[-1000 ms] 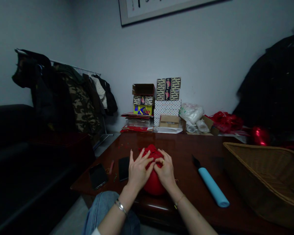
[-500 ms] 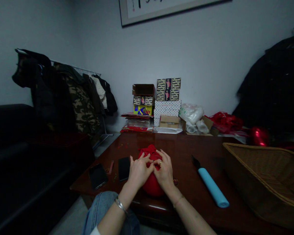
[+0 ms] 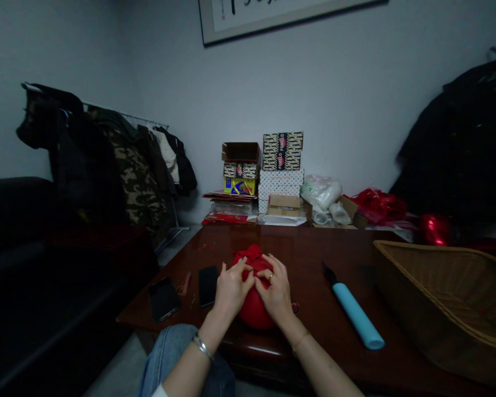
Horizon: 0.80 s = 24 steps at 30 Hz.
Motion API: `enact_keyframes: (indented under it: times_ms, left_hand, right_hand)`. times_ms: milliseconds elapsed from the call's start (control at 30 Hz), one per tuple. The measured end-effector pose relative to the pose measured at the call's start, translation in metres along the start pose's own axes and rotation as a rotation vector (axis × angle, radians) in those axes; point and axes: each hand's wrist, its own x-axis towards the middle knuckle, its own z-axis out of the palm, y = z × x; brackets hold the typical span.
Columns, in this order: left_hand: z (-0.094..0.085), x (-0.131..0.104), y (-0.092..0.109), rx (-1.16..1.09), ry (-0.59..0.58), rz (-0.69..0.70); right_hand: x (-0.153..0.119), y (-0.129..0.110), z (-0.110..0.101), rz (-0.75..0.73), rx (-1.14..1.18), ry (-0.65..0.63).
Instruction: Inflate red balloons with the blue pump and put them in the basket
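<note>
A round red bundle (image 3: pixel 255 313) sits at the near edge of the dark wooden table (image 3: pixel 306 259), with ruffled red cloth (image 3: pixel 254 251) at its top. Over its front are both hands, their fingertips almost meeting. My left hand (image 3: pixel 230 286) has thumb and forefinger pinched together against the bundle. My right hand (image 3: pixel 275 286), with a ring on one finger, makes a like pinch beside it. Whatever lies between the fingertips is too small to make out. Just right of my right hand is a small dark red object (image 3: pixel 295 306).
Left of the hands lie a black phone (image 3: pixel 164 299), a dark flat rectangle (image 3: pixel 208 285) and a small reddish stick (image 3: pixel 186 283). A light-blue cylinder with a black tip (image 3: pixel 357 315) lies on the right, beside a large wicker basket (image 3: pixel 421 309). Boxes (image 3: pixel 281 184) are stacked behind the table.
The pinching fingertips have shifted slightly, and the hands remain at the red bundle. The whole view has moved a little; nothing else visibly differs.
</note>
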Motion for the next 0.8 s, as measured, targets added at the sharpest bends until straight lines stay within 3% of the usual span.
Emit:
enact_keyframes:
  times_ms: [133,367,467,633,800]
  left_hand:
    - [0.006,-0.002,-0.007,-0.199,0.057,-0.1]
    - [0.017,-0.003,-0.019,-0.41,0.05,-0.215]
    - [0.013,-0.005,-0.016,-0.512,-0.025,-0.181]
    - [0.007,-0.008,-0.007,-0.578,-0.263,-0.069]
    - [0.022,-0.008,-0.008,-0.502,-0.156,-0.156]
  right_hand:
    - [-0.003,0.002,0.0,0.047,0.058,0.037]
    - [-0.006,0.01,0.002,0.17,0.148,0.074]
    - [-0.006,0.012,0.003,0.192,0.164,0.073]
    - [-0.006,0.014,0.006,0.185,0.168,0.066]
    - [-0.005,0.008,0.008,0.151,0.16,0.041]
